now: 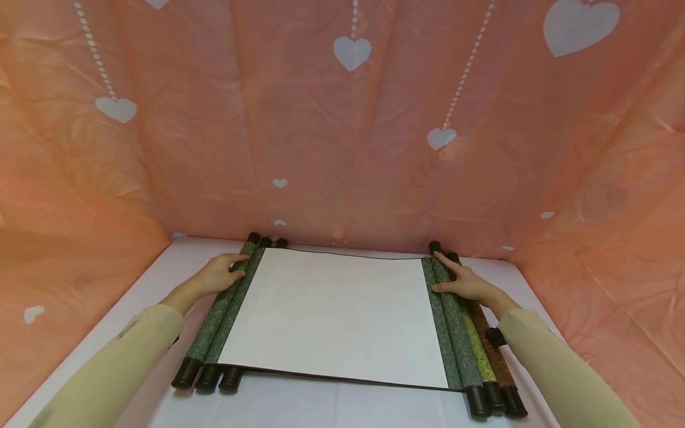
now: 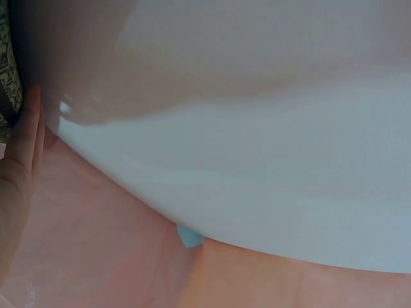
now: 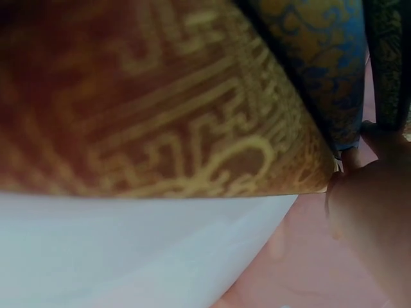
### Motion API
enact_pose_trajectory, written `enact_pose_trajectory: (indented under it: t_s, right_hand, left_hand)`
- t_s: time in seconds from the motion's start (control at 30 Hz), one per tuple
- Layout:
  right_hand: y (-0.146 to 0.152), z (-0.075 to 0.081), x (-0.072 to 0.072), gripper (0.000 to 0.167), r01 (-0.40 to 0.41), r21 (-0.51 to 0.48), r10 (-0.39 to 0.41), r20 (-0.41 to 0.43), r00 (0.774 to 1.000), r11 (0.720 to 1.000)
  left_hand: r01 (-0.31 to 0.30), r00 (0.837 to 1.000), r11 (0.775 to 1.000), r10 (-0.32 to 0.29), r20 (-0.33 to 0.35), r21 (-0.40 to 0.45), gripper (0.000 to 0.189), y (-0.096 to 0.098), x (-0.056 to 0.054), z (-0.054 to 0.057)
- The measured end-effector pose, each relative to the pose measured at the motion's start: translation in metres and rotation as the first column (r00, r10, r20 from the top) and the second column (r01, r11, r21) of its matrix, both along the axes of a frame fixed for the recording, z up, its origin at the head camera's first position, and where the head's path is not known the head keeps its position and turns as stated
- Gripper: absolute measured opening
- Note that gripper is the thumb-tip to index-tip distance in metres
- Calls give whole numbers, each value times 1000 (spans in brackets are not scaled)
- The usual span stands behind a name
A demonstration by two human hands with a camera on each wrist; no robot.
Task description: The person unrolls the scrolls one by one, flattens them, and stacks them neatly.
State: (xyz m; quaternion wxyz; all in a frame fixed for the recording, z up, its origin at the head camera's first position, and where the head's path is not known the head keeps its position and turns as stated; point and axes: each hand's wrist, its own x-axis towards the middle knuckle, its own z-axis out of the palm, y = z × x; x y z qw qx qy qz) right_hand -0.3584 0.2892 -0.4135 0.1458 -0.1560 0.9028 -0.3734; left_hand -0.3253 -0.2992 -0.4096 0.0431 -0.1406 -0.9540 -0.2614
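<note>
A hanging scroll lies unrolled, its blank white sheet (image 1: 332,315) framed by green patterned borders. My left hand (image 1: 215,274) reaches over the far part of the green roll (image 1: 211,330) at the left end, fingertips on it. In the left wrist view, straight fingers (image 2: 29,131) lie against a patterned roll. My right hand (image 1: 467,284) rests at the right-hand green roll (image 1: 453,321), fingers spread and extended over it. Two more rolls, one yellow-green (image 1: 478,342) and one brown (image 1: 495,348), lie alongside under the right wrist. Black knobs cap the rolls.
More black knobs (image 1: 231,379) stick out from under the sheet's left end. All this lies on a white tabletop (image 1: 321,410). An orange-pink cloth (image 1: 299,137) with white hearts walls off the back and both sides.
</note>
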Motion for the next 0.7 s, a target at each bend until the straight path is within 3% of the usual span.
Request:
enact_pose_trajectory:
  t_s: [0.33,0.5,0.7]
  right_hand:
    - [-1,-1,-2,96,-18,97,20,-17,1000,995]
    - [2,-6,0,88,-62,121,70,-58,996,991]
    - [1,-7,-2,82,-63,121,69,-42,997,991]
  left_hand:
    - [-15,1000,999,16,22,-30,47,2,3,-3]
    - [-17,999,994,23,48,-104,45,0,5,-6]
    - [8,997,976,10,81,-217,47,1,5,-10]
